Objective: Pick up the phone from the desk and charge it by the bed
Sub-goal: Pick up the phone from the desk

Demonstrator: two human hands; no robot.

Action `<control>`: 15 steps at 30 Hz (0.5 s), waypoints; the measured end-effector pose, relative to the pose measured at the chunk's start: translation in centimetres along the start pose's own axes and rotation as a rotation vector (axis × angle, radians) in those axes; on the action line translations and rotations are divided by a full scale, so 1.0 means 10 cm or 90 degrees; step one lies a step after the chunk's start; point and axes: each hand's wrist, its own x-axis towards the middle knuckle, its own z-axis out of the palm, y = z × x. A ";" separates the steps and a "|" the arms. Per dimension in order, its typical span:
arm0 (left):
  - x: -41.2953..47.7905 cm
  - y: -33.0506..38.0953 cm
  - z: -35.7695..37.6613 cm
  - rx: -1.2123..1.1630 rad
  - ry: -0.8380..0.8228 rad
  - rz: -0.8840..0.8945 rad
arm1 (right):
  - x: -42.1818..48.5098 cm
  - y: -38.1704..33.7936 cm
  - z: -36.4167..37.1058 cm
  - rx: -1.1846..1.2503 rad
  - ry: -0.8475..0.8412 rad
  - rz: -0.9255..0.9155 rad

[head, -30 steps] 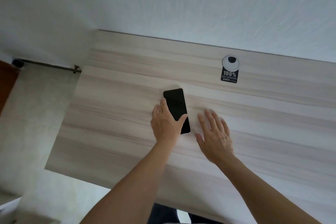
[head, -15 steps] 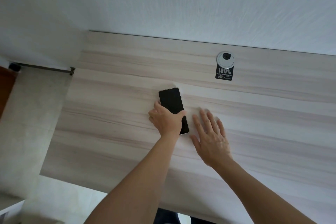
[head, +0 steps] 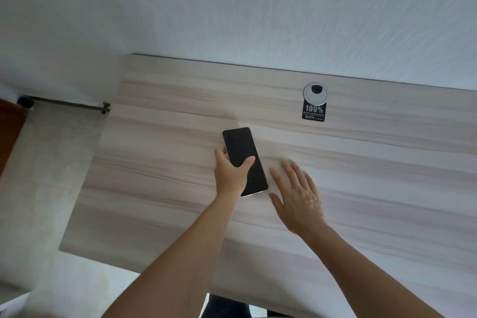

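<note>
At centre frame, a person's left hand (head: 230, 172) closes around the dark phone (head: 244, 161) on the pale wooden desk (head: 160, 162), right hand (head: 296, 195) spread flat just beside it; lifting, carrying and charging apparently remain.

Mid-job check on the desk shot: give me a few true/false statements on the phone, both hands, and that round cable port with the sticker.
1. The left hand has its fingers wrapped around the phone. True.
2. The phone's screen is lit. False: it is dark.
3. The right hand holds the phone as well. False: it is spread open, palm down, over the desk just right of the phone, apart from it.
4. The round cable port sits near the desk's far edge, with the black sticker below it. True.
5. A charging cable is plugged into the phone. False: no cable shows.
</note>
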 end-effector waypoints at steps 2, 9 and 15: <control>-0.07 0.05 -0.10 -0.093 -0.016 -0.019 | 0.02 -0.04 -0.16 0.056 -0.023 0.012; -0.40 0.36 -0.52 -0.202 -0.093 -0.020 | -0.06 -0.42 -0.77 0.350 0.050 0.097; -0.77 0.61 -0.86 -0.258 -0.138 0.011 | -0.35 -0.81 -1.21 0.616 0.107 0.126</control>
